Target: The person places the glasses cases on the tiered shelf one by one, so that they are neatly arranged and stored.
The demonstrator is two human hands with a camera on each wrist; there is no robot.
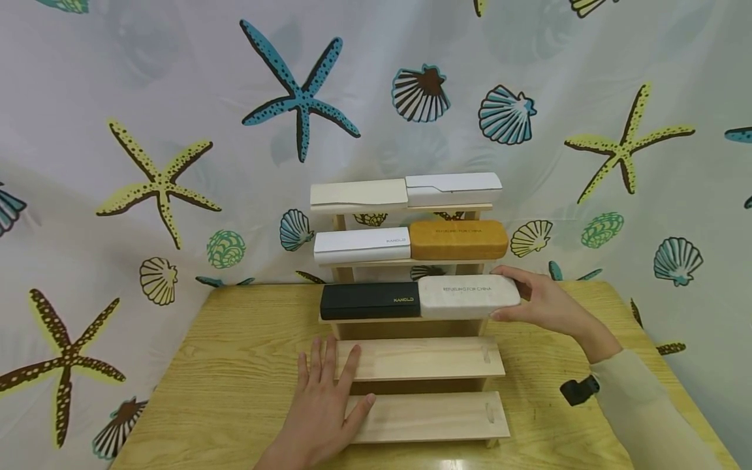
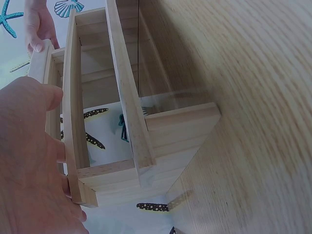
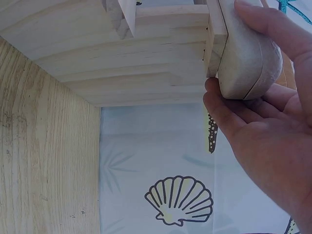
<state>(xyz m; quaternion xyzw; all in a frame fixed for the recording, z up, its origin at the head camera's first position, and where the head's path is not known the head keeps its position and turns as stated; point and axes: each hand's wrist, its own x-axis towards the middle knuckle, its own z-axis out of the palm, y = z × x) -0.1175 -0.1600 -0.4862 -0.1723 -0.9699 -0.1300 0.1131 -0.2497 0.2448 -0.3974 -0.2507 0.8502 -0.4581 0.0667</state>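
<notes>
A tiered wooden display rack [image 1: 423, 418] stands on the table. At the right end of its middle tier, my right hand [image 1: 543, 303] grips a white glasses case [image 1: 470, 296] lettered "REFUELING FOR CHINA". In the right wrist view, the thumb presses one face of that case [image 3: 251, 58] while the fingers curl around its rounded end. The case sits on the shelf board, beside a black glasses case [image 1: 370, 300]. My left hand [image 1: 323, 398] rests with fingers spread over the left ends of the two lower tiers. In the left wrist view its fingers lie along the rack's boards [image 2: 73, 122].
Above are a white case [image 1: 361, 245] and an orange case [image 1: 458, 240]. The top tier bears a cream case [image 1: 358, 194] and another white case [image 1: 454, 189]. Behind the wooden table [image 1: 235, 365] hangs a curtain [image 1: 188, 78] with starfish and shells.
</notes>
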